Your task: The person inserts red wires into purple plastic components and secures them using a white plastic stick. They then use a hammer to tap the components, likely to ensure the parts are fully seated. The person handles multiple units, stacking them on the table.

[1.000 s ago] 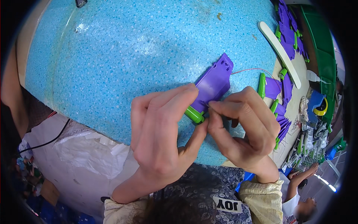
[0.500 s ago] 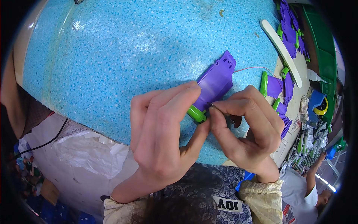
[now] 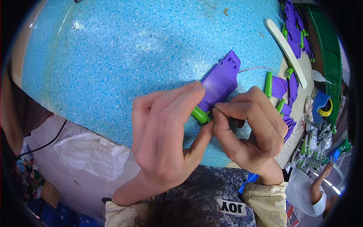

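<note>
Between the fingers and thumb of my left hand is a flat purple plastic part, tilted up to the right over the blue speckled table. A bright green rounded piece forms its near end, beside my left fingertips. My right hand is closed in a pinch at the part's right edge, close to the green piece. Whatever lies in that pinch is hidden by the fingertips. From the part's far right side a thin red wire curves away to the right.
More purple and green parts lie at the right, with a heap farther back. A curved white strip lies among them. Beyond are a green bin and a white nozzle bottle. Another person sits at lower right.
My hands keep almost the same place. A small dark tip that showed at my right fingertips is now covered. The other person's arm at the right has lowered a little.
</note>
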